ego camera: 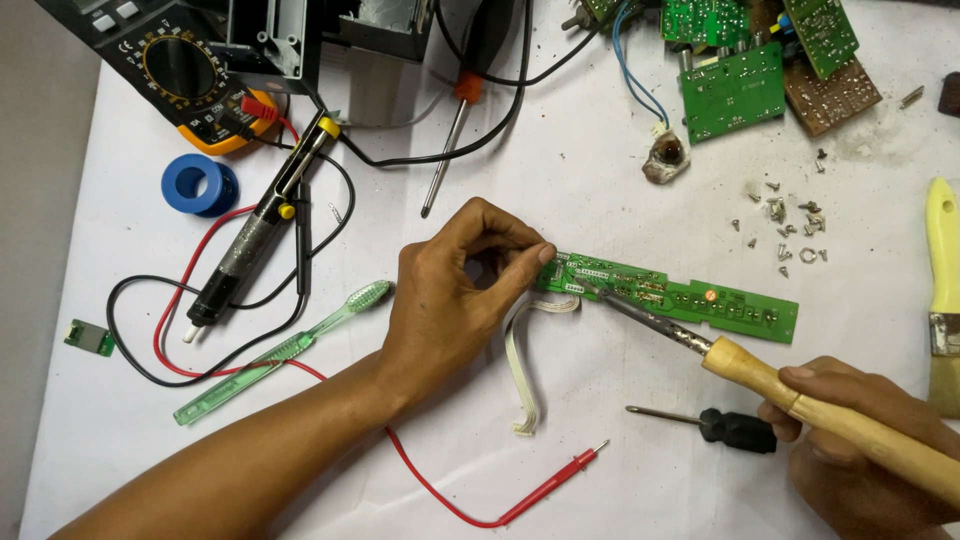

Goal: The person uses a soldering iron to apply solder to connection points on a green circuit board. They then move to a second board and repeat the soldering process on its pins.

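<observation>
Long green circuit board (pixel 690 298) lies flat near the middle of the table (pixel 600 180), toward the right edge. Looks thin, light and stiff, likely brittle at the solder side; best held by its bare end edges, clear of the joints.

Left hand (pixel 450 295): grip narrow, fingertips pinched at the board's left end, where a white ribbon cable (pixel 522 370) curls off toward the near edge.

Right hand (pixel 860 440): grip closed round the wooden handle of a soldering iron (pixel 800 395), tip resting on the board. The tip is probably hot.

White cover on the table, scuffed, crowded: desoldering pump (pixel 262 225), green toothbrush (pixel 280 352), loose screws (pixel 790 225), a small black screwdriver (pixel 715 425), a multimeter (pixel 190 75) at the far left corner, more boards (pixel 760 60) at the far right.
</observation>
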